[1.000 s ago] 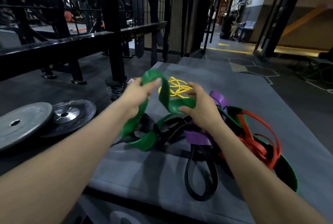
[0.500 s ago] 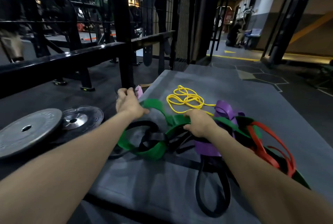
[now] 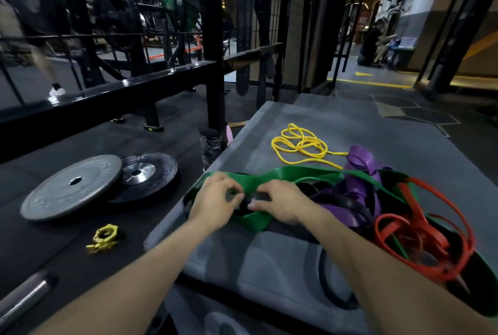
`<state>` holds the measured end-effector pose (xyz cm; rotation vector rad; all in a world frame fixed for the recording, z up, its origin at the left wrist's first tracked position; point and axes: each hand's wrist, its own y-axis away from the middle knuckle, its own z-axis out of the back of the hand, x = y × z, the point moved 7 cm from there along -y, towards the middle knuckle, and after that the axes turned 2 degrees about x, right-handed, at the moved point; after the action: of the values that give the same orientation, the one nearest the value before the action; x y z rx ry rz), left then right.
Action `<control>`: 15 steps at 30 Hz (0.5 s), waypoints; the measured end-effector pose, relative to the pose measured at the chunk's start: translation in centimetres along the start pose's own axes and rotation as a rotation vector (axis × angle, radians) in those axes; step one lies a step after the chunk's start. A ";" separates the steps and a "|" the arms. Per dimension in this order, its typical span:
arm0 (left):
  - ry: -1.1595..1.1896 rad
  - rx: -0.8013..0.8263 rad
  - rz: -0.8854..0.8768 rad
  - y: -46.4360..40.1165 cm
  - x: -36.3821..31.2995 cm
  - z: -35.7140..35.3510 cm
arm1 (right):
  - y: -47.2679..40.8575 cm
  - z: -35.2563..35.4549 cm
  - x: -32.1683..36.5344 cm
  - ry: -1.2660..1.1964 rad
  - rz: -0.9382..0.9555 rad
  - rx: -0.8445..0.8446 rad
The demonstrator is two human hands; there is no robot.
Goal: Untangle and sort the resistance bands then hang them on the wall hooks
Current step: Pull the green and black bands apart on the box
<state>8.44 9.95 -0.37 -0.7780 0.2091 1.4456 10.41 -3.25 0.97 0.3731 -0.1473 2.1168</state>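
No words or numbers can be read anywhere here. The flat grey round metal weight plate (image 3: 71, 186) on the floor has raised letters around its edge, but they are too blurry to make out.

Both forearms reach fwd, bare. L hand (image 3: 215, 201) and R hand (image 3: 280, 201) low, close together, fingers curled, fingertips nearly meeting, pinching at sth.

Single head view, down-forward, close over mat (image 3: 269, 267).
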 end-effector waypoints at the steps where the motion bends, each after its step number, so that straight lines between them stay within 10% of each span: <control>1: -0.038 0.017 0.000 0.7 0.5 -0.2 | 0.3 0.6 -0.8 -0.137 0.007 -0.056; 7: -0.118 0.072 0.033 0.5 1.1 1.7 | 4.3 6.0 -6.2 -0.738 -0.137 -0.542; 11: -0.390 0.284 -0.058 1.6 0.0 0.5 | 5.6 6.9 -7.5 -0.704 -0.231 -0.592; 15: -0.432 0.153 0.030 2.1 1.1 1.5 | 7.0 7.2 -7.5 -0.657 -0.232 -0.723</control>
<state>6.13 11.57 -0.64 -0.3271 -0.0009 1.5696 9.81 -14.92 5.66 0.5903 -1.1498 1.5100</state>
